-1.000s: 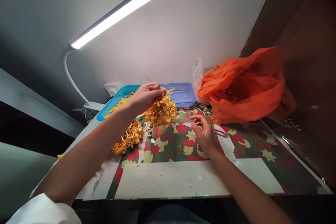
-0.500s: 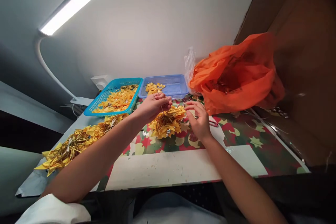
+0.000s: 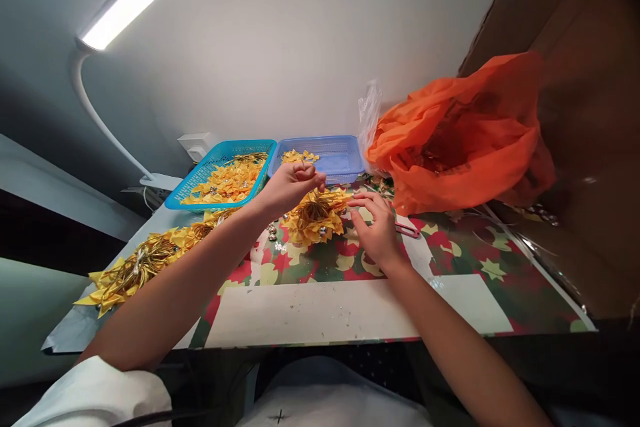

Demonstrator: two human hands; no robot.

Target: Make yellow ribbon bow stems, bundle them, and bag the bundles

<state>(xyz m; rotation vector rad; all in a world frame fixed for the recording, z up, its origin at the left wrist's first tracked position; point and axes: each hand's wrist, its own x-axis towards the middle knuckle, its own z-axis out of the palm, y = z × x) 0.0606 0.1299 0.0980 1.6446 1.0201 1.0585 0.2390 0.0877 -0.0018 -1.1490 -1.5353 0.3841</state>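
Bunch of yellow ribbon flowers with gold cords, lying on the patterned table cover. At eleven o'clock to it, the left hand is raised over its edge, fingertips pinched together; whether they grip a cord cannot be told. At three o'clock, the right hand is loosely curled, thumb and fingers parted, fingertips beside the bunch; contact cannot be told. Farther out: blue basket, twelve o'clock; turquoise basket, ten o'clock; orange bag, two o'clock.
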